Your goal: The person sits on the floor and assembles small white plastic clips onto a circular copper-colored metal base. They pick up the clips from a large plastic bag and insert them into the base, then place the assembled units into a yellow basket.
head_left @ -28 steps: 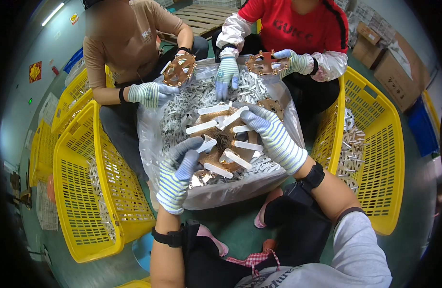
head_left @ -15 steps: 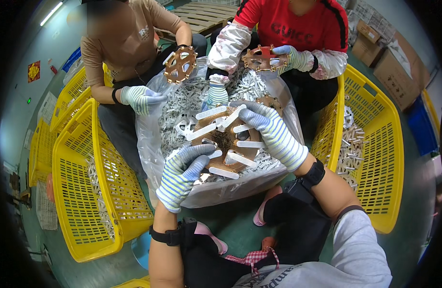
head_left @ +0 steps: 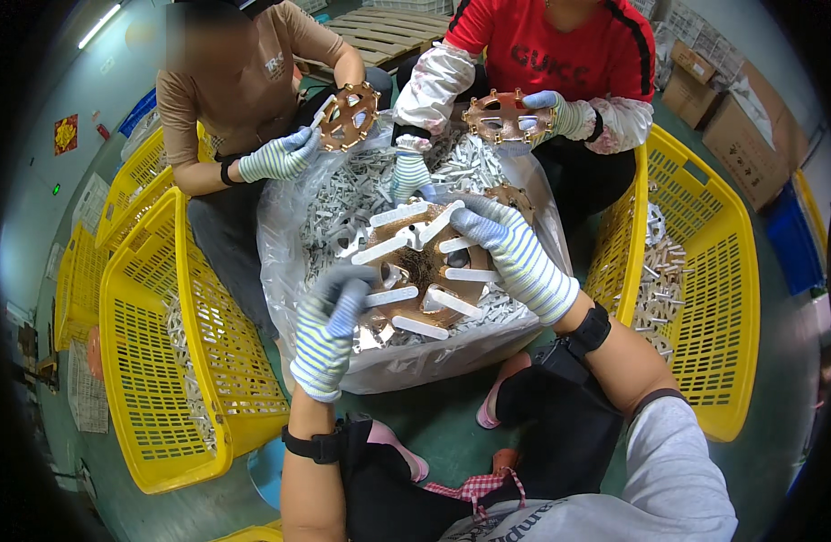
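Observation:
A round copper-coloured fixture with holes is held up in front of me. Several silver metal strips stand out around it. My right hand, in a striped glove with grey fingertips, grips its upper right edge, closed on the rim. My left hand, gloved the same way, is beside the left edge. Its thumb and fingers are slightly apart near the outer end of one strip, seemingly not holding it. Below the fixture is a large plastic-lined container of loose silver strips.
Two co-workers sit opposite, each with a similar copper fixture. A yellow basket stands on the left and another yellow basket on the right, both with metal parts inside. Cardboard boxes stand at the far right.
My left hand has drawn back to the left, uncovering more of the strip by its fingertips. The left co-worker's free hand has risen toward their fixture. My right hand stays in place.

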